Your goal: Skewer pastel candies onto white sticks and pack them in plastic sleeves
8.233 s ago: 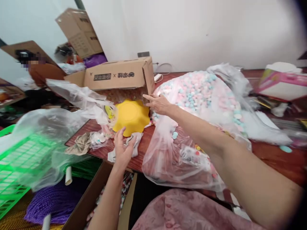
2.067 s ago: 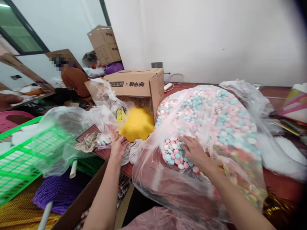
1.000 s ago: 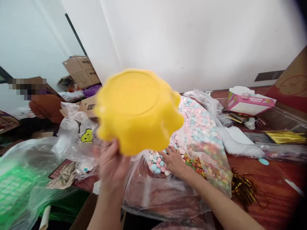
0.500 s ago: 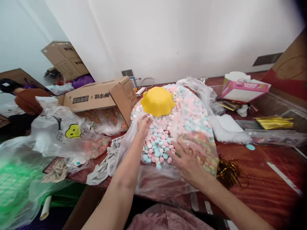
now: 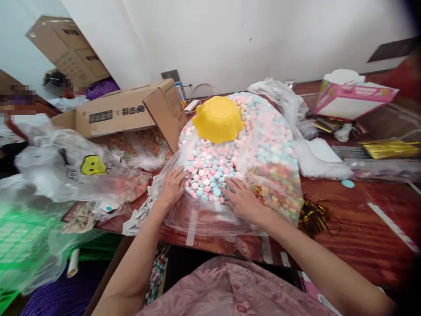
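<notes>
— Well, how were the fingers? 
— Spread flat: left hand (image 5: 171, 188) and right hand (image 5: 241, 199) pressed the mouth of the big clear plastic bag of pink, blue and white pellets (image 5: 263, 149) on the red-brown wooden table (image 5: 362, 228). 
— Handling? 
— Probably heavy, floppy, slippery; take the loose film. Yellow scalloped plastic bowl (image 5: 217, 118) sat upturned on top; brown cardboard box (image 5: 128, 112) crowded the left, open room right.

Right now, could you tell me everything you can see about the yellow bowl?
The yellow bowl looks like smooth, opaque plastic with a wavy, scalloped rim and a flat round base. It sits upside down, base up, on top of the big clear bag of pastel candies, at the far end of the heap beside the open cardboard box. Neither the left hand nor the right hand touches it; both rest lower on the bag.
</notes>
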